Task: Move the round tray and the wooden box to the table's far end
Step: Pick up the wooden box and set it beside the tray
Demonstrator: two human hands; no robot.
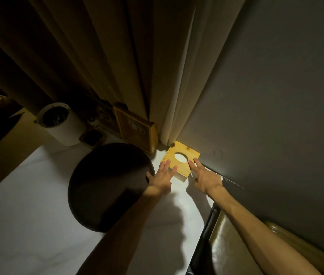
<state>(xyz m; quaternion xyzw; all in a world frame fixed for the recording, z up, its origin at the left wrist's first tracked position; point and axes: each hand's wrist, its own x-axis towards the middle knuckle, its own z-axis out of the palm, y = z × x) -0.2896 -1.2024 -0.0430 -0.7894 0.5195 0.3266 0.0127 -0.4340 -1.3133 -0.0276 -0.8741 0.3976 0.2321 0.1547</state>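
A yellow wooden box (183, 167) with a round hole in its top sits on the white table (28, 225), in the far corner by the curtain and the wall. My left hand (162, 178) lies flat, fingers spread, with its fingertips on the box's near left edge. Fingers of my right hand (204, 175) touch the box's near right edge. Neither hand grips it. The dark round tray (107, 185) lies flat just left of the box, beside my left hand.
Brown curtains (97, 66) hang behind the table and a grey wall (266, 106) runs along its right side. A white cylinder (62, 124), a framed wooden plaque (135, 130) and small dark items stand at the far edge. A chair back (226, 245) is at lower right.
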